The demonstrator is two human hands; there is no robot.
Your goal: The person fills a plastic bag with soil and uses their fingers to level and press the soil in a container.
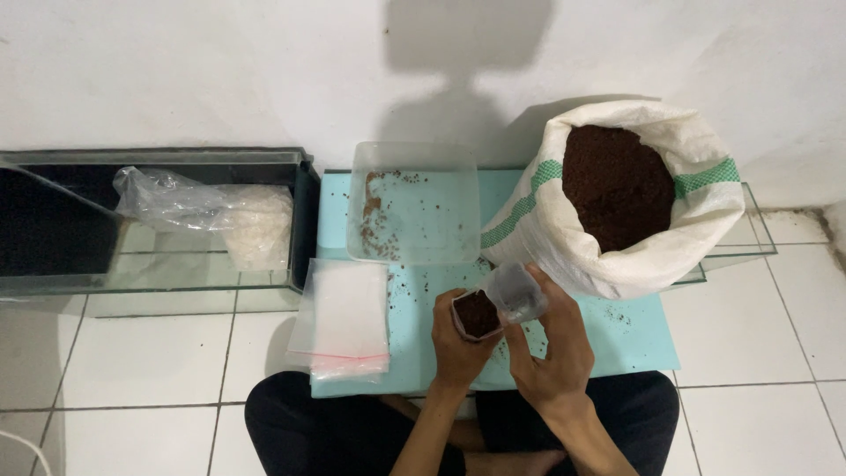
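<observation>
Head view, looking down past my crossed legs: my left hand (458,339) is clenched around a small clear bag (477,314) packed with dark brown soil, its mouth facing up and a little toward the sack. My right hand (551,353) grips a small clear plastic cup (515,293), tipped on its side so its long axis runs from upper right down to lower left, its open end touching the bag's mouth. So the bag sits just left of and below the cup, and both hands are equally close, meeting over the pale blue mat (634,339) on the tiled floor (150,357). Just behind the cup stands a white woven sack (696,207) of the same soil. Further left lie a clear tray (414,203), a stack of flat empty bags (344,322) and a glass tank (150,220).
</observation>
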